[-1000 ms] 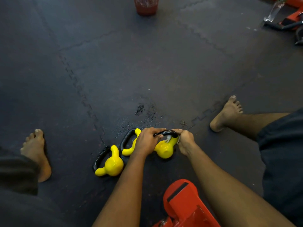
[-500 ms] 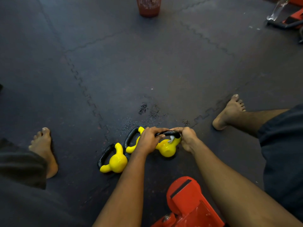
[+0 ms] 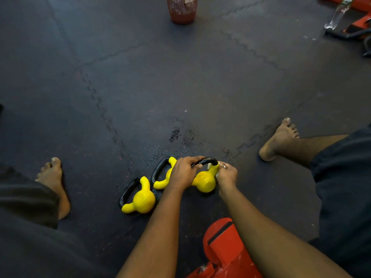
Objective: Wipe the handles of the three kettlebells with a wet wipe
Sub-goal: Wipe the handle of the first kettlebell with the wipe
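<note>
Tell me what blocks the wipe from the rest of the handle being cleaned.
Only the left hand, which grips the left part of that black handle. The right hand pinches the wet wipe at its right end; the stretch between is bare.

The left forearm (image 3: 160,227) and the right forearm (image 3: 271,237) are bare and reach forward, drawing close together at the wrists. The left hand (image 3: 185,171) is palm down, with its fingers curled over the black handle (image 3: 208,160). Just beside it, the right hand (image 3: 226,174) pinches a white wipe (image 3: 209,167) with bent fingers.
</note>
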